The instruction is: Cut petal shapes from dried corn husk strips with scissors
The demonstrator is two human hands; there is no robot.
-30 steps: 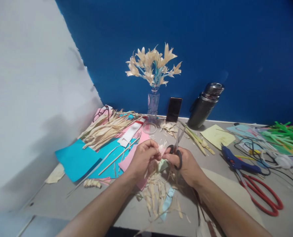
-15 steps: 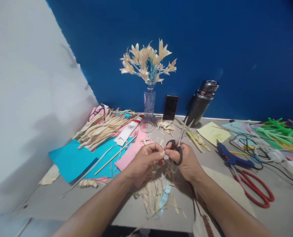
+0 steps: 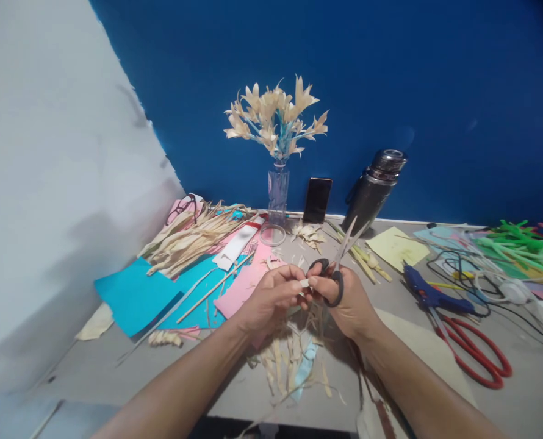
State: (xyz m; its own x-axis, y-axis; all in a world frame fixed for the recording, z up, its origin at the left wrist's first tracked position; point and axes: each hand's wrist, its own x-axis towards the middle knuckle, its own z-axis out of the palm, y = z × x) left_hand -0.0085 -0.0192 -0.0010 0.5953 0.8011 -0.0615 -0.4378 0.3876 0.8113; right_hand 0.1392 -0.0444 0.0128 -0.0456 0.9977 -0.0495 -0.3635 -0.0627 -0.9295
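Between my fingertips is a small pale piece point(image 3: 304, 283), perhaps a bit of dried husk; most of it is hidden. My left hand point(image 3: 274, 294) pinches it from the left. My right hand point(image 3: 345, 299) holds black-handled scissors point(image 3: 343, 251), blades pointing up and away with a gap between them, while its thumb and fingertips touch the pale piece. Below my hands lie cut husk strips point(image 3: 280, 363) and a light blue strip point(image 3: 304, 369). Behind them stands a clear bottle point(image 3: 278, 194) holding cream husk flowers point(image 3: 276, 113).
Dried husks point(image 3: 198, 235) and blue paper point(image 3: 136, 296) lie left. A phone point(image 3: 317, 200) and a dark flask point(image 3: 374, 192) stand at the back wall. On the right are a blue glue gun point(image 3: 431, 292), red-handled scissors point(image 3: 477, 353), cables and green pipe cleaners point(image 3: 521, 244).
My fingertips have shifted, and more of the pale piece shows between them. The scissors have tilted further right in my right hand. The view has shifted slightly.
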